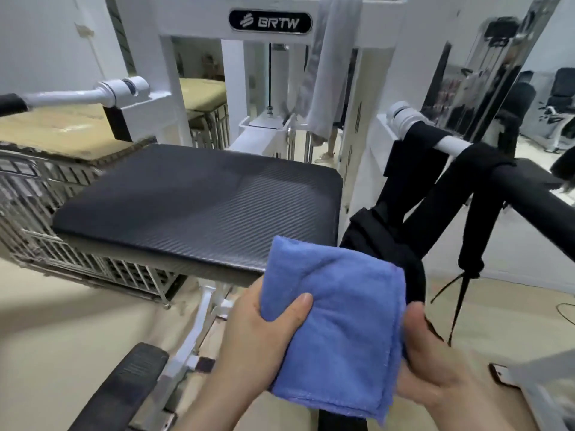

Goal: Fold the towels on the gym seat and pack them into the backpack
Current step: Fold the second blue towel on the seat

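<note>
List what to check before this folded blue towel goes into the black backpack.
1. Blue terry towel folded into a compact rectangle: ok.
2. Left hand grips the towel's left edge, thumb on top: ok.
3. Right hand grips its right edge: ok.
4. Black fabric backpack hangs by its straps from the white round bar: ok.
5. Backpack's opening unzipped and facing the towel: cannot tell, hidden behind the towel.
6. All towels dealt with: a grey cloth hangs unfolded over the white machine frame: not ok.

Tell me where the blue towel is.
The towel is bottom centre of the head view, folded, held by the left hand and right hand, in front of the seat.
</note>
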Demonstrator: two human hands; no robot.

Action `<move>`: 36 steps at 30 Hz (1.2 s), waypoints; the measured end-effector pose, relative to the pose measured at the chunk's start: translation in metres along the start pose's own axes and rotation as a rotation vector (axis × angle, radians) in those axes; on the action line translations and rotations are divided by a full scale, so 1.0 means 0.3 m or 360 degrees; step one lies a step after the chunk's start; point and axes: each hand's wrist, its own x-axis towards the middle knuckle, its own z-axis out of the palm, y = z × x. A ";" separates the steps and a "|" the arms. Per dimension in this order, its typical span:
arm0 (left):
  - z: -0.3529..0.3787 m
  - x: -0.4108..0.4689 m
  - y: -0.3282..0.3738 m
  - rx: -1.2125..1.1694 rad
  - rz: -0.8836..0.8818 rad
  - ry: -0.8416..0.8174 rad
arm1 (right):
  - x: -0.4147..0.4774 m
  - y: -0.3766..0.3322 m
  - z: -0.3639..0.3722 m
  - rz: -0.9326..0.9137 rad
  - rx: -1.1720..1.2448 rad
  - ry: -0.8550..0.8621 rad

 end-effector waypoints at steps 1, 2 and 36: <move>0.059 -0.012 -0.052 0.0104 -0.0015 0.0036 | -0.039 0.001 -0.021 0.0024 -0.0216 0.0259; 0.106 -0.016 -0.108 0.0191 -0.0052 0.0052 | -0.064 -0.001 -0.052 0.0025 -0.0479 0.0501; 0.325 -0.027 -0.226 0.2325 0.0831 -0.1744 | -0.095 0.021 -0.464 0.0457 -0.4188 0.0610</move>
